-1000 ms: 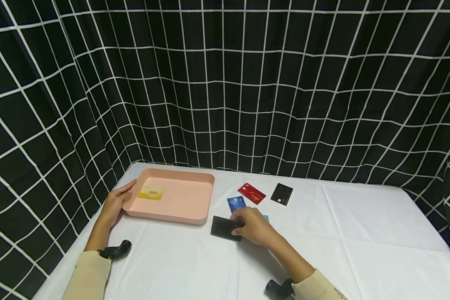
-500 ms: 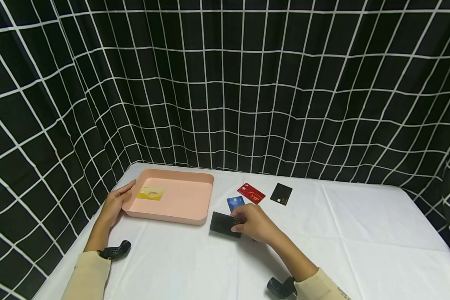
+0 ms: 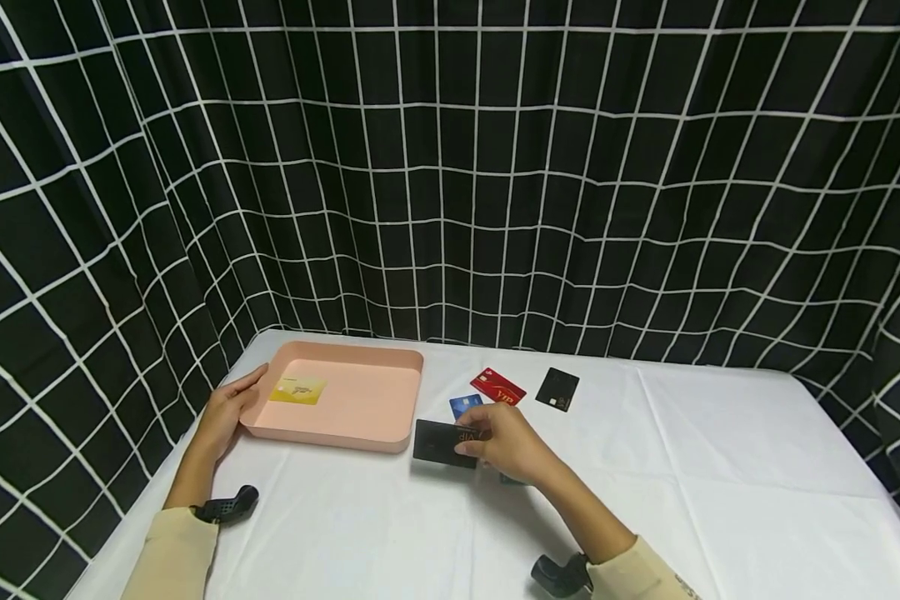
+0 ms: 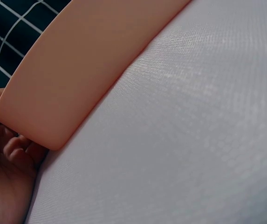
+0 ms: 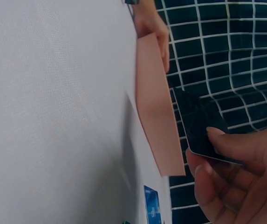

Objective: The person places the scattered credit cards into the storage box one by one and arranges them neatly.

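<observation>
Left: the left hand (image 3: 223,408) holds the left edge of the shallow, pink, rectangular tray (image 3: 352,417), fingers bent at its corner; this hold is unchanged over the last second. Inside the tray, toward its left, lies a flat yellow-and-white card (image 3: 298,391), also unmoved.

Centre: the rectangular black card with "VIP" lettering (image 3: 431,442) hangs just beside the tray's right side, pinched between thumb and fingers of the right hand (image 3: 516,446). It has risen from its lower position a second ago, its shadow falling on the white-covered tabletop (image 3: 330,517). In this inspector's judgement, the card is now free of the surface, though outside the tray.

Right: a blue card (image 3: 463,405), a red card (image 3: 498,386) and a second black card (image 3: 557,389) remain on the tabletop.
</observation>
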